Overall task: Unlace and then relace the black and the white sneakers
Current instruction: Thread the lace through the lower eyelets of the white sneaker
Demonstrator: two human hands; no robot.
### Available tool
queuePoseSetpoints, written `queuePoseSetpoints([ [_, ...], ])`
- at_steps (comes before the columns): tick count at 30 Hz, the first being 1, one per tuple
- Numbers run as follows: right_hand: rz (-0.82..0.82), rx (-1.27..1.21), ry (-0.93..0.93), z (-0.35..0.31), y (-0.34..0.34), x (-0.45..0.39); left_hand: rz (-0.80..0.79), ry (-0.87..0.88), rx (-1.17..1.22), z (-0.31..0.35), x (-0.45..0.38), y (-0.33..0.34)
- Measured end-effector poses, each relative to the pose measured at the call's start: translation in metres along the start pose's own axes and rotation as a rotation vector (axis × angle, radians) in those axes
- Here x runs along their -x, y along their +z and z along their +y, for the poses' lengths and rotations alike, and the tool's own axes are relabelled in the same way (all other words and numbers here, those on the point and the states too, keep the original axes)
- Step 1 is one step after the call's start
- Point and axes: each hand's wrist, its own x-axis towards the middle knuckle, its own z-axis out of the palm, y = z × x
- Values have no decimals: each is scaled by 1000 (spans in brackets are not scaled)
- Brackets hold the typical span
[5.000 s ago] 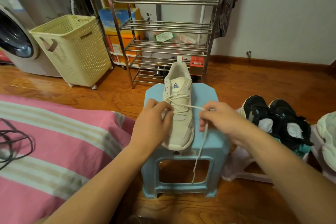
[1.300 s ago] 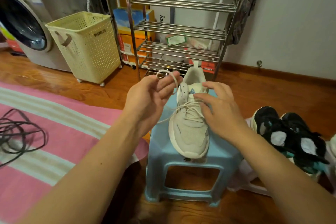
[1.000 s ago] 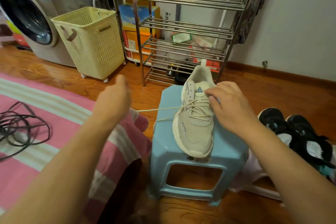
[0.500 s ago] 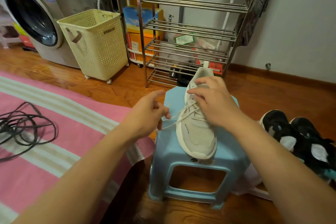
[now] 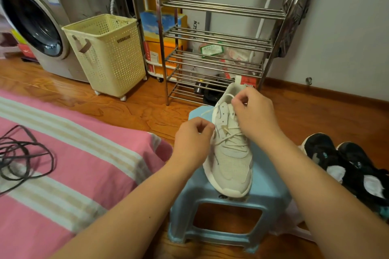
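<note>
— Sneaker first: where do we have the white sneaker (image 5: pixel 230 153)?

— On top of our light-blue plastic stool (image 5: pixel 265 193), toe toward us, heel toward the steel rack (image 5: pixel 214 48). Our right hand (image 5: pixel 255 115) sits over its tongue, thumb and forefinger pinching the lace (image 5: pixel 229 139) near the top eyelets. Our left hand (image 5: pixel 192 143) is curled just beside the shoe's left flank, and it seems to pinch the other lace end, though we cannot see that grip clearly.

— And the black sneakers (image 5: pixel 345 166)?

— On the floor to our right, side by side, well apart from both hands, lying on something pale that we cannot make out.

— What is under and around us?

— Glossy wooden floor (image 5: pixel 147 111), a pale wall with a wooden skirting board behind. A pink striped bedcover (image 5: pixel 73 164) fills the left, with a tangled black cable (image 5: pixel 25 153) on it. Farther back stand a cream perforated laundry basket (image 5: pixel 109 54) on casters and a front-loading washing machine (image 5: pixel 35 23).

— Anything blocking our sight?

— Our right hand covers the tongue and upper lacing. Boxes and packets behind the rack's bars are too cluttered to read, and the washing machine is cut off at the left edge.
</note>
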Motion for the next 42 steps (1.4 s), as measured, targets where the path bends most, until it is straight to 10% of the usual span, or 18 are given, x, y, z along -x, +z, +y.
queuePoseSetpoints([
  [14,-163,318,-200,18,-2,3,-77,162,-440,4,-22,-4],
  [42,-261,95,-97,23,10,9,-16,426,-660,13,-27,2],
])
